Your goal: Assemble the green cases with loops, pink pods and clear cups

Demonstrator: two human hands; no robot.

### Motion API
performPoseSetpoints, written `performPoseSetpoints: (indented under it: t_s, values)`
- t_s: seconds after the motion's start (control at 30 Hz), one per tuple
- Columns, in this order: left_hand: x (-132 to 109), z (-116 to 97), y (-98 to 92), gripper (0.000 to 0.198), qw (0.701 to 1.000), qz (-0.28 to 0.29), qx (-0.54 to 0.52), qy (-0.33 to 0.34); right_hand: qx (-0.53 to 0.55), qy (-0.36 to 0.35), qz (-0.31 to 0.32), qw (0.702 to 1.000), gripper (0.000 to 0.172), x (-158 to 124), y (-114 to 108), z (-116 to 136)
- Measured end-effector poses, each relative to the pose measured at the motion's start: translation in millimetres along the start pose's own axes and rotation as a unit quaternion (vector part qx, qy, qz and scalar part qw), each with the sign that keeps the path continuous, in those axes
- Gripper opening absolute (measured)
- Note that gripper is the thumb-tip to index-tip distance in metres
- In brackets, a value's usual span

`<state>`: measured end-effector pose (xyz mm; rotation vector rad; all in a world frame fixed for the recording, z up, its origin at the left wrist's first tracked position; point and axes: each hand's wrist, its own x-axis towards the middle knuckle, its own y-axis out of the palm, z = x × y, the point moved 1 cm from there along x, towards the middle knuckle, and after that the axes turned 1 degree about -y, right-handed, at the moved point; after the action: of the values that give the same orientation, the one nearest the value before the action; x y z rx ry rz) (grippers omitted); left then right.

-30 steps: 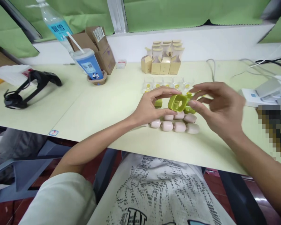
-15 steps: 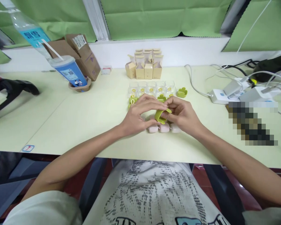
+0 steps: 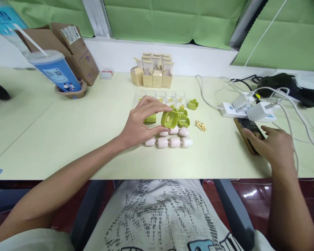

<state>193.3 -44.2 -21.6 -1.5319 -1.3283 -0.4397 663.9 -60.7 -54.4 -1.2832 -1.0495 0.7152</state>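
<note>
My left hand [image 3: 142, 120] pinches a small green plastic cup [image 3: 170, 120] between thumb and fingers, its hollow side facing me with a pale spot inside. Under and beside it sit more green cups [image 3: 184, 121], some with scalloped rims, and a lone one [image 3: 193, 104] stands further right. Pale pink rounded pieces [image 3: 175, 142] lie in rows just in front, some joined by small pegs. At the far right, my right hand [image 3: 274, 146] straddles a dark phone [image 3: 247, 134] with a brown edge, thumb across it; the other fingers are partly hidden.
Clear plastic cups [image 3: 171, 97] with yellow marks stand behind the green ones. Small yellow pieces [image 3: 201, 126] lie to the right. Behind are open cardboard boxes [image 3: 157, 77]. A power strip [image 3: 232, 109] with cables is at right; a blue drink cup [image 3: 60, 74] stands left.
My right hand has left the green cup and moved right to the phone, whose angle looks different. My left hand keeps the cup, now turned to show its inside. The view has shifted right.
</note>
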Motion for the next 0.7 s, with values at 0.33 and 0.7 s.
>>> performPoseSetpoints:
  t_s: [0.33,0.7]
  values:
    - [-4,6,4.0,0.044,0.999,0.019,0.02,0.028,-0.016,0.064,0.092,0.994,0.094,4,-18,52]
    - [-4,9,2.5,0.044,0.999,0.036,0.035,0.009,-0.039,0.021,0.087,0.995,0.081,4,-9,47]
